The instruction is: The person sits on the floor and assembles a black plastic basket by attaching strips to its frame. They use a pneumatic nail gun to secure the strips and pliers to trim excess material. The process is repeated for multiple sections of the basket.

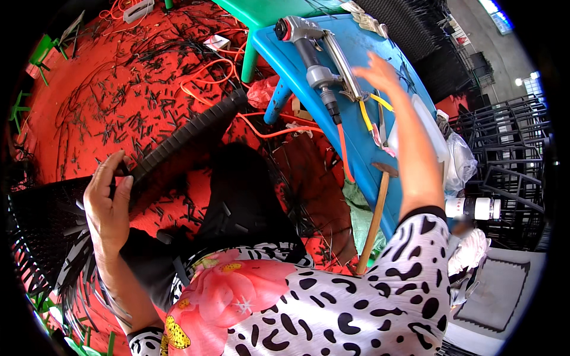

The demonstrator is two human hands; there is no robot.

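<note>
Ideally, the black wrapped frame point(185, 132), left of the blue counter point(356, 38), gets a firm pinch from the left hand point(107, 204) gripping its end; the right hand point(383, 74), empty and loosely spread, hovers over the counter beside the air tool point(310, 56)

Bright light across our view, white glare at the upper-right window point(497, 15), fisheye curvature toward black edges.

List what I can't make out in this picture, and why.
All in the head view:
White container: partly hidden behind the right forearm.
Hammer: handle's lower end meets the shirt; its tip may be covered.
Green table: cut off by the top edge.
Left grip: how it meets the black ribbed bar is lost in black-on-black shadow.
</note>
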